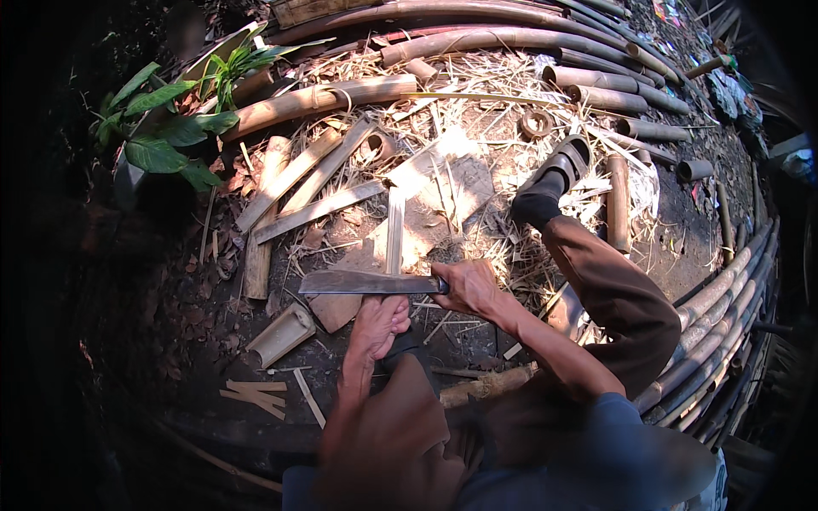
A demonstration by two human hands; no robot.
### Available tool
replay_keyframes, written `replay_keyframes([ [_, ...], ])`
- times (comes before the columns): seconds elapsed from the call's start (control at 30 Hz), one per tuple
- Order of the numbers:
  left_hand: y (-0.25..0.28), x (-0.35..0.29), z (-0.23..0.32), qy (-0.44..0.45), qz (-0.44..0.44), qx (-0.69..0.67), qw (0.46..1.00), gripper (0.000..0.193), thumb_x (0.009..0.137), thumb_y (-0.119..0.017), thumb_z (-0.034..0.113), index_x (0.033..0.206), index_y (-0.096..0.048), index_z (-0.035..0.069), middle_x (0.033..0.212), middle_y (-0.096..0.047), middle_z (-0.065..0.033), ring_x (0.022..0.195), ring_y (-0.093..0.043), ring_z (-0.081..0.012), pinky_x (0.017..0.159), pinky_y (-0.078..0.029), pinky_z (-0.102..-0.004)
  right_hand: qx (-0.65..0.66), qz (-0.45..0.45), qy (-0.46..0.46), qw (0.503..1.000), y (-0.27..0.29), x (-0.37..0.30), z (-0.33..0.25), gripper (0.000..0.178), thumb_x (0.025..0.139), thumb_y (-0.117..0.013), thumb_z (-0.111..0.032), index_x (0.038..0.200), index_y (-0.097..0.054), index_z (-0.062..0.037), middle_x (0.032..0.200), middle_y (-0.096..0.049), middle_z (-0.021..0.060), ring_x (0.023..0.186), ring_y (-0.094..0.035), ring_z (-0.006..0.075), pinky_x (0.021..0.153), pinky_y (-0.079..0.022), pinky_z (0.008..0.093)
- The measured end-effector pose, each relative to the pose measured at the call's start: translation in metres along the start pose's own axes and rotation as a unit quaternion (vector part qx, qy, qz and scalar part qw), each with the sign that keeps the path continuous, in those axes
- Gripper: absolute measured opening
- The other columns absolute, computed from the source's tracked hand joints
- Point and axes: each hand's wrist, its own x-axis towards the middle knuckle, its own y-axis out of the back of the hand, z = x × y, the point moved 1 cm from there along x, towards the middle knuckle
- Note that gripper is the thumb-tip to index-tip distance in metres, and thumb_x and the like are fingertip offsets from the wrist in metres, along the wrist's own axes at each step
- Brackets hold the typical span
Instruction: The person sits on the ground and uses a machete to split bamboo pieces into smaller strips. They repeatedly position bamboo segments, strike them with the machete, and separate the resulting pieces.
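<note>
Firstly: machete, gripped in right hand; blade crossing bamboo strip, its near end in left hand, fingers curled. Plastic litter well beyond right hand: any print unreadable.

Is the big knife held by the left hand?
No, the right hand is the one gripping the knife.

The dim ground, apparently earth, carries pale shavings beyond the left fingers, with split bamboo and thin slats to their left.
</note>
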Motion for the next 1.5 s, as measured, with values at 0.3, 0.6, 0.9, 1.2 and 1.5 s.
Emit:
replay_keyframes([
  [0.3, -0.012, -0.07, 0.0, 0.059, -0.09, -0.023, 0.994, 0.047, 0.101, -0.048, 0.009, 0.145, -0.035, 0.017, 0.073, -0.036, 0.0049, 0.056, -0.033, -0.0013, 0.046, -0.028, -0.0157, 0.114, 0.116, -0.274, 0.948, 0.038, 0.032, 0.1, 0.027, 0.081, -0.061, -0.024, 0.095, -0.069, -0.003, 0.066, -0.066, 0.0195, 0.06, -0.066, 0.031, 0.059, -0.054, 0.0439],
  [0.6, -0.019, -0.04, 0.012, 0.018, -0.028, 0.026, 0.999, 0.039, 0.102, -0.047, 0.012, 0.139, -0.036, 0.017, 0.073, -0.036, 0.005, 0.055, -0.032, -0.0014, 0.045, -0.028, -0.0157, 0.044, 0.072, -0.031, 0.996, 0.016, 0.004, 0.008, 0.022, 0.076, -0.069, -0.028, 0.081, -0.06, -0.0089, 0.055, -0.057, 0.0143, 0.055, -0.062, 0.0352, 0.052, -0.048, 0.0459],
  [0.9, 0.046, -0.091, -0.012, 0.043, 0.026, 0.067, 0.996, 0.053, 0.102, -0.048, 0.014, 0.151, -0.028, 0.016, 0.068, -0.033, 0.005, 0.053, -0.031, -0.0026, 0.045, -0.029, -0.0178, 0.059, 0.141, -0.236, 0.959, 0.067, 0.026, 0.116, 0.028, 0.077, -0.063, -0.026, 0.091, -0.069, -0.0025, 0.068, -0.066, 0.0222, 0.068, -0.068, 0.0372, 0.068, -0.053, 0.0436],
  [1.2, 0.193, -0.092, -0.05, -0.23, 0.526, 0.403, 0.713, 0.041, 0.1, -0.047, 0.031, 0.129, -0.056, 0.003, 0.093, -0.066, -0.0155, 0.075, -0.065, -0.0284, 0.068, -0.051, -0.0381, 0.188, 0.008, -0.247, 0.951, -0.053, -0.028, 0.027, 0.024, 0.08, -0.064, -0.021, 0.077, -0.061, 0.0021, 0.056, -0.054, 0.0062, 0.052, -0.049, 0.0136, 0.052, -0.041, 0.0337],
  [1.5, 0.332, -0.184, -0.091, -0.073, 0.716, 0.506, 0.475, 0.046, 0.094, -0.057, 0.023, 0.131, -0.051, -0.004, 0.114, -0.057, -0.024, 0.109, -0.055, -0.0396, 0.094, -0.044, -0.0447, 0.515, 0.145, -0.035, 0.844, 0.043, 0.041, -0.085, 0.011, 0.091, -0.063, -0.009, 0.095, -0.055, -0.0029, 0.072, -0.055, -0.0015, 0.063, -0.052, 0.0058, 0.056, -0.038, 0.0192],
])
